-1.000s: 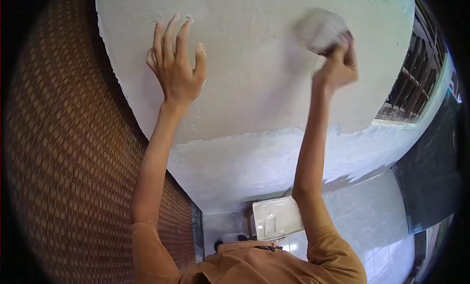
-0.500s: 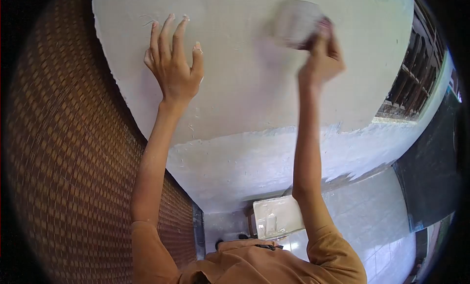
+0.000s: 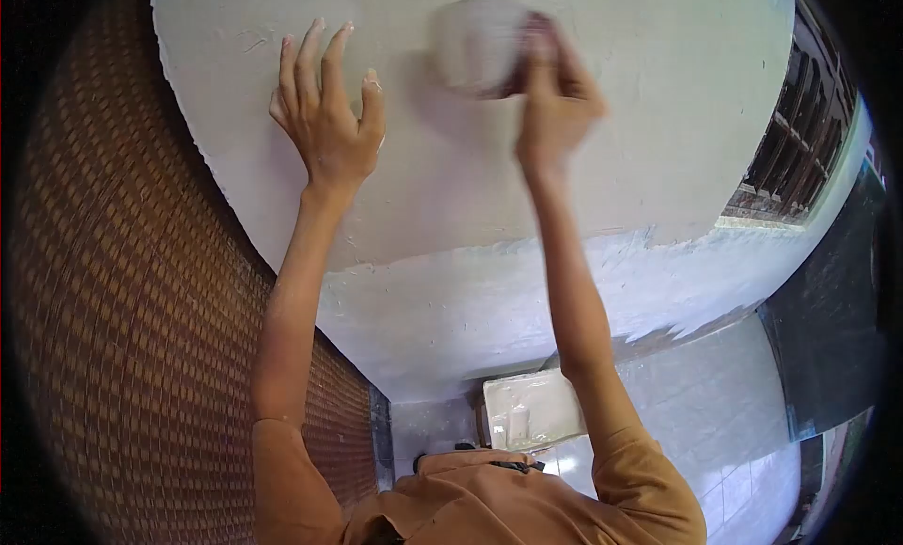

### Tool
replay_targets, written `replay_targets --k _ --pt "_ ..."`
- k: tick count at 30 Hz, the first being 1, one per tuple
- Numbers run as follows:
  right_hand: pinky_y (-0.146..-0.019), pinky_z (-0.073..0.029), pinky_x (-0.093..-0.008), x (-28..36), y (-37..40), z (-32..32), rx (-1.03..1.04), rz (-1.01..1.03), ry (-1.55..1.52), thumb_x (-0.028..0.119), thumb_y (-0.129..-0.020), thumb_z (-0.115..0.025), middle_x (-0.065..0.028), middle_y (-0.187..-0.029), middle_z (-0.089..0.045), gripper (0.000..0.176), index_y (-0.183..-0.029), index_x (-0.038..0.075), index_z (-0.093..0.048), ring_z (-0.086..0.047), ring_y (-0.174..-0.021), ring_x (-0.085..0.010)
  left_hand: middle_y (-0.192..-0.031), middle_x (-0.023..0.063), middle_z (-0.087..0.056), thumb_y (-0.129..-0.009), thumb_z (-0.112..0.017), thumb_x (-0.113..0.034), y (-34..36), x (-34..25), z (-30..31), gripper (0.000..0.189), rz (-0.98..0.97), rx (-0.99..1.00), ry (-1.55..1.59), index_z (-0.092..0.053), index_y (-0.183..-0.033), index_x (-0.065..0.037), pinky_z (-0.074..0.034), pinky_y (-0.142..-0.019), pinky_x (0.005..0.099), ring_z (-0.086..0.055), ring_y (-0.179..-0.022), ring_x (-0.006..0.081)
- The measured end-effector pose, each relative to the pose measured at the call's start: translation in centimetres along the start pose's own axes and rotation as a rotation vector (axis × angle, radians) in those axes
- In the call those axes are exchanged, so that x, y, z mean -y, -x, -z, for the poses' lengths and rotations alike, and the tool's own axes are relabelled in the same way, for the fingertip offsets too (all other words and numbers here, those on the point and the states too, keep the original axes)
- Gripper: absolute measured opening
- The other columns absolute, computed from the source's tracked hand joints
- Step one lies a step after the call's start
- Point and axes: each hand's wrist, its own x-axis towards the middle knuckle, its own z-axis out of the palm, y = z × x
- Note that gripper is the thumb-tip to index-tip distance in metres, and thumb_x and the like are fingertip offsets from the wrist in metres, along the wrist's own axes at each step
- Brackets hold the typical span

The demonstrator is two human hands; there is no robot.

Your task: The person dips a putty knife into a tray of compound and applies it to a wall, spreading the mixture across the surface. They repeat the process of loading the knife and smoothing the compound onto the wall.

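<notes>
My left hand [image 3: 324, 112] lies flat on the pale plastered wall [image 3: 658, 103], fingers spread and pointing up. My right hand [image 3: 555, 98] is raised higher on the same wall and grips a whitish rectangular pad [image 3: 475, 47], pressed against the plaster and blurred by motion. The pad sits just right of my left hand's fingertips. Both arms reach up from orange sleeves at the bottom of the view.
A woven brown panel [image 3: 132, 310] borders the wall on the left. A louvred wooden window [image 3: 800, 141] is at the right. Far below, a white tray-like board [image 3: 531, 409] rests on the pale tiled floor [image 3: 715, 432].
My right hand has swept the pad leftward along the wall, from the upper right toward my left hand. My left hand stays pressed in nearly the same spot.
</notes>
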Motion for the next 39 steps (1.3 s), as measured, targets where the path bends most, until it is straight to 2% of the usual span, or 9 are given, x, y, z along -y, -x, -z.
replay_targets --k 9,16,22,27,28,30,35,37,39 --pt "-0.074 -0.054 -0.0262 -0.8 -3.5 6.0 -0.179 -0.018 -0.063 0.003 -0.089 -0.064 -0.0136 -0.099 -0.069 0.024 -0.110 -0.009 -0.064 -0.066 -0.084 -0.0153 -0.142 0.0105 -0.043 -0.090 -0.054 -0.030 1.4 -2.2 1.9 0.050 -0.039 0.047 -0.086 -0.047 -0.137 -0.014 -0.024 -0.108 0.0512 -0.031 -0.136 0.0349" --pt "-0.076 -0.054 -0.0262 3.2 3.8 13.7 0.048 -0.200 0.079 0.004 -0.091 -0.063 -0.0139 -0.099 -0.069 0.026 -0.113 -0.009 -0.059 -0.066 -0.086 -0.0144 -0.142 0.0178 -0.040 -0.096 -0.045 -0.035 8.3 -6.1 6.7 0.051 0.057 0.186 -0.022 -0.043 -0.137 -0.005 -0.021 -0.111 0.0541 -0.027 -0.138 0.0368" --pt "-0.078 -0.052 -0.0268 6.7 15.3 24.0 0.384 -0.465 0.331 0.006 -0.093 -0.060 -0.0128 -0.099 -0.070 0.023 -0.113 -0.007 -0.058 -0.064 -0.089 -0.0123 -0.145 0.0171 -0.036 -0.094 -0.047 -0.032 24.6 -12.8 13.4 0.053 0.632 0.493 0.210 -0.040 -0.139 -0.006 -0.021 -0.111 0.0545 -0.027 -0.138 0.0375" --pt "-0.069 -0.052 -0.0261 9.2 24.7 32.4 0.506 -0.868 0.394 0.009 -0.092 -0.062 -0.0124 -0.091 -0.070 0.026 -0.116 -0.001 -0.065 -0.063 -0.077 -0.0119 -0.132 0.0165 -0.047 -0.094 -0.051 -0.031 38.1 -19.5 18.8 0.049 1.069 0.640 0.360 -0.046 -0.135 -0.004 -0.032 -0.105 0.0416 -0.042 -0.124 0.0311" --pt "-0.074 -0.052 -0.0261 9.0 26.7 34.6 0.595 -0.841 0.442 0.008 -0.093 -0.061 -0.0104 -0.094 -0.070 0.024 -0.113 -0.003 -0.063 -0.064 -0.083 -0.0121 -0.133 0.0235 -0.046 -0.091 -0.052 -0.030 40.2 -20.8 19.9 0.052 1.161 0.705 0.376 -0.045 -0.131 0.002 -0.032 -0.106 0.0441 -0.042 -0.124 0.0393" --pt "-0.078 -0.052 -0.0259 7.9 30.9 39.5 0.823 -0.684 0.705 0.008 -0.092 -0.062 -0.0082 -0.093 -0.072 0.021 -0.110 -0.002 -0.065 -0.067 -0.084 -0.0135 -0.132 0.0239 -0.047 -0.091 -0.052 -0.030 44.2 -23.2 21.9 0.052 1.263 0.796 0.370 -0.045 -0.131 0.003 -0.032 -0.105 0.0439 -0.043 -0.124 0.0387" --pt "-0.073 -0.054 -0.0275 8.1 37.9 46.5 1.043 -0.768 0.830 0.003 -0.088 -0.062 -0.0143 -0.093 -0.071 0.020 -0.108 0.003 -0.066 -0.071 -0.083 -0.0183 -0.130 0.0257 -0.048 -0.091 -0.053 -0.029 52.7 -28.9 25.2 0.053 1.551 0.949 0.330 -0.044 -0.131 0.004 -0.033 -0.105 0.0413 -0.045 -0.123 0.0386" --pt "-0.065 -0.055 -0.0362 6.9 41.7 49.9 1.099 -0.634 0.722 0.003 -0.085 -0.061 -0.0169 -0.086 -0.069 0.016 -0.099 0.005 -0.068 -0.069 -0.075 -0.0320 -0.131 0.0251 -0.048 -0.092 -0.052 -0.032 56.7 -30.7 25.3 0.054 1.609 0.980 0.307 -0.044 -0.131 0.004 -0.032 -0.105 0.0400 -0.045 -0.123 0.0367" --pt "-0.063 -0.054 -0.0384 6.1 44.3 52.1 1.143 -0.660 0.722 0.003 -0.084 -0.061 -0.0167 -0.084 -0.069 0.017 -0.100 0.007 -0.066 -0.068 -0.074 -0.0326 -0.131 0.0234 -0.048 -0.092 -0.051 -0.033 59.2 -32.8 25.6 0.056 2.025 0.905 0.330 -0.042 -0.133 0.004 -0.032 -0.106 0.0389 -0.045 -0.124 0.0344"
